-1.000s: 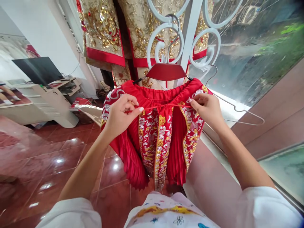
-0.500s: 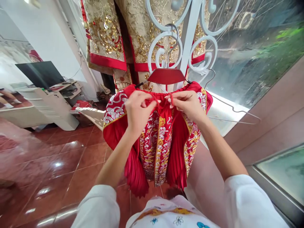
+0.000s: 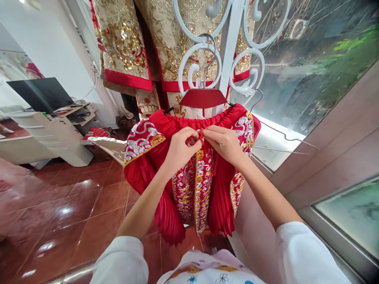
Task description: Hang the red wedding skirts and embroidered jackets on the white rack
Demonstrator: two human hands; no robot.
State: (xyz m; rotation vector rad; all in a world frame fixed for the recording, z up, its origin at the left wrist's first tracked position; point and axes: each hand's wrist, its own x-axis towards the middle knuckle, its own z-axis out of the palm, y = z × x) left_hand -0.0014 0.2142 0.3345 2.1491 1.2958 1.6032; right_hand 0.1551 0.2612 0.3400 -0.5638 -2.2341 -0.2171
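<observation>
A red embroidered pleated skirt point(image 3: 204, 185) with silver and gold trim hangs before me by its gathered waistband from a red and black clip hanger point(image 3: 203, 98). At the centre front, just below the waistband, a red drawstring point(image 3: 201, 136) is pinched between both hands. My left hand point(image 3: 182, 145) has thumb and forefinger closed on the cord. Close against it, my right hand point(image 3: 224, 142) pinches the cord too, fingertips meeting the left ones. The exact shape of the cord between the fingertips is partly hidden.
The hanger hooks on a white scrolled metal frame point(image 3: 232, 43). Gold-beaded garments point(image 3: 124, 43) hang behind it. A bare wire hanger point(image 3: 284, 136) sticks out at right by the window. At left stand a desk point(image 3: 56, 134) and a black monitor point(image 3: 40, 94) on red tiles.
Both hands have come together at the skirt's centre and moved slightly down from the waistband. The two cord parts, held apart before, now meet at the fingertips. The view has shifted slightly.
</observation>
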